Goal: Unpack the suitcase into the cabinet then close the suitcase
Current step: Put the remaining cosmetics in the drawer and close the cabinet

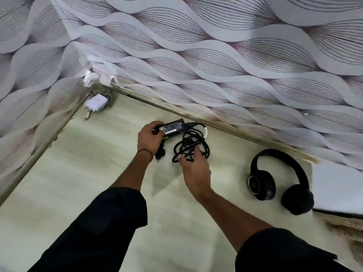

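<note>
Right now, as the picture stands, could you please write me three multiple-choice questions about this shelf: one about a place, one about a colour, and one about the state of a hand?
1. Where does the white charger lie?
A) in the back left corner
B) at the front edge
C) in the far right corner

2. What colour are the headphones?
A) white
B) black
C) red

3. What is the left hand doing?
A) lying flat and empty
B) pointing upward
C) gripping the black power adapter

Answers:
1 A: the charger sits deep in the left corner, far from both hands.
2 B: band and ear cups are black, with only a thin pale ring on one cup.
3 C: its fingers curl round one end of the adapter, while the right hand holds the cable.
</note>
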`<state>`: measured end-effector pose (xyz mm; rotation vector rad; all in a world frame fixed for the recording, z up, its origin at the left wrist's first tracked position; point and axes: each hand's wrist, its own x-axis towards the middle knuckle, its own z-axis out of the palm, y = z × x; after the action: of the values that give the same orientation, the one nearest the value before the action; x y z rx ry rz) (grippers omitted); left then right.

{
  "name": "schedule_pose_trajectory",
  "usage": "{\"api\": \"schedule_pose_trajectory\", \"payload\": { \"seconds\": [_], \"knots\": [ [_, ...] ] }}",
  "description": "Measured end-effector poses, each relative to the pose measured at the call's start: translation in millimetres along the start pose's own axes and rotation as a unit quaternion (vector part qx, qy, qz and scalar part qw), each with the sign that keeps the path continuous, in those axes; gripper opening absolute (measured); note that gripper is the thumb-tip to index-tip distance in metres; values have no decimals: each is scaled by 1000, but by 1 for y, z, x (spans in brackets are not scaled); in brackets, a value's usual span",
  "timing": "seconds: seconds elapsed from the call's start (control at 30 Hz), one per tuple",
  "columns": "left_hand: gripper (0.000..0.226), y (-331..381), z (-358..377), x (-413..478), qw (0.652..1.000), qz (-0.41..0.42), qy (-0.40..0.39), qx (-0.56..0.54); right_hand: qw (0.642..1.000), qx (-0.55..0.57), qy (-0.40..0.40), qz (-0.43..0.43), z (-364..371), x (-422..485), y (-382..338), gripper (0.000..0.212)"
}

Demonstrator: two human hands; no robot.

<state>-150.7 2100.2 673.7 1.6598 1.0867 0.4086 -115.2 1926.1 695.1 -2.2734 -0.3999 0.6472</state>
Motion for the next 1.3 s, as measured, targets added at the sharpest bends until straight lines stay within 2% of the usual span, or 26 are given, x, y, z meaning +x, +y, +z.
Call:
{"api": "schedule_pose_trajectory", "payload": {
  "seconds": [0.1, 0.17, 0.3, 0.37, 0.47, 0.53, 0.63, 0.77, 1.0, 1.07, 1.17, 1.23, 1.3],
  "knots": [
    [39, 6, 1, -7, 999, 0, 14, 37, 998, -48, -9, -26, -11, -16, 5, 62],
    [42, 7, -2, -13, 998, 6, 51, 41, 997, -51, -24, -45, -19, -19, 10, 57],
    [40, 23, -7, -66, 989, -5, 144, -19, 999, 9, -26, -46, -57, -37, 26, 50],
    [30, 33, -3, -107, 988, -22, 143, -43, 998, 61, -25, -17, -82, -54, 38, 37],
    [15, 50, 19, -183, 996, -22, 47, -67, 990, 135, -33, 6, -124, -84, 67, 13],
    [18, 58, 45, -236, 995, -21, -25, -98, 985, 168, -44, 17, -154, -114, 89, 14],
    [21, 75, 90, -315, 987, -17, -114, -108, 977, 210, -11, 38, -205, -168, 124, 18],
    [21, 96, 159, -418, 969, -6, -234, -80, 954, 285, 74, 59, -275, -251, 195, 17],
    [19, 121, 277, -602, 908, 93, -406, -36, 887, 371, 252, 112, -373, -418, 344, 16],
    [19, 115, 314, -663, 880, 100, -464, -12, 864, 375, 305, 139, -395, -476, 387, 15],
    [18, 104, 365, -764, 817, 106, -566, 17, 816, 371, 402, 188, -424, -573, 445, 15],
    [17, 101, 394, -834, 765, 117, -632, 33, 779, 364, 459, 223, -442, -635, 481, 17],
    [17, 99, 418, -899, 712, 129, -689, 46, 728, 367, 518, 257, -455, -690, 513, 18]
  ]
}}
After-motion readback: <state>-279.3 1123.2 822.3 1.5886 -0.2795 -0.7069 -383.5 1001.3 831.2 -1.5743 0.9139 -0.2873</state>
